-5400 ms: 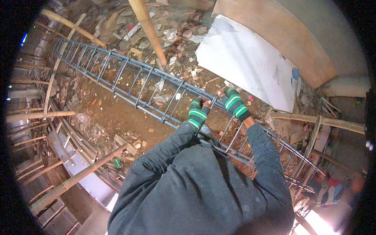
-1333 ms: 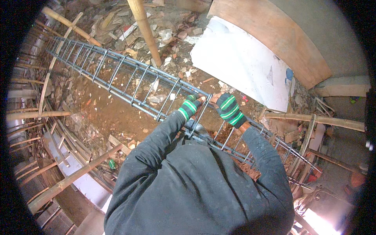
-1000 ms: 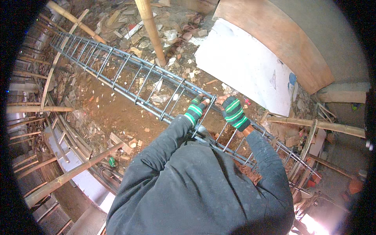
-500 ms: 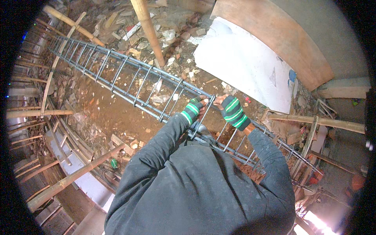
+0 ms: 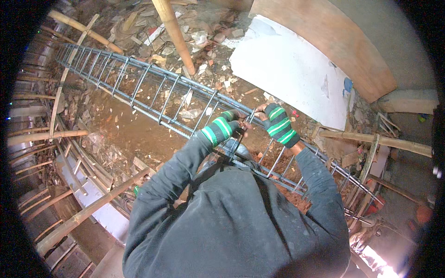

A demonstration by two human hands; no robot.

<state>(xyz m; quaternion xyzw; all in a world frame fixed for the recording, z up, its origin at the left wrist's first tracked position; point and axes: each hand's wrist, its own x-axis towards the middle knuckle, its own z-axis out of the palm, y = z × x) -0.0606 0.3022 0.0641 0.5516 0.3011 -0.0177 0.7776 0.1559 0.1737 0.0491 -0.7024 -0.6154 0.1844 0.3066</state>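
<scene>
A long steel rebar cage [image 5: 160, 92] runs from the far left across in front of me to the lower right, its bars joined by stirrups. Both my hands wear fingerless gloves with dark, green and white stripes. My left hand [image 5: 224, 126] has its fingers curled at one steel stirrup [image 5: 235, 147], just below the upper bars. Closed at that stirrup's top corner, against the upper bar, is my right hand [image 5: 277, 123]. Whether a thin wire lies between the fingers is too small to tell.
A bamboo pole [image 5: 175, 38] stands beyond the cage amid rubble. A white sheet [image 5: 287, 69] and a curved wooden board [image 5: 333, 46] lie at the upper right. Bamboo rails [image 5: 378, 140] cross the right side; another pole [image 5: 88, 215] slants at the lower left.
My left hand has shifted slightly left and its fingers have moved from the upper bar onto the stirrup. My right hand stays at the top corner, turned a little.
</scene>
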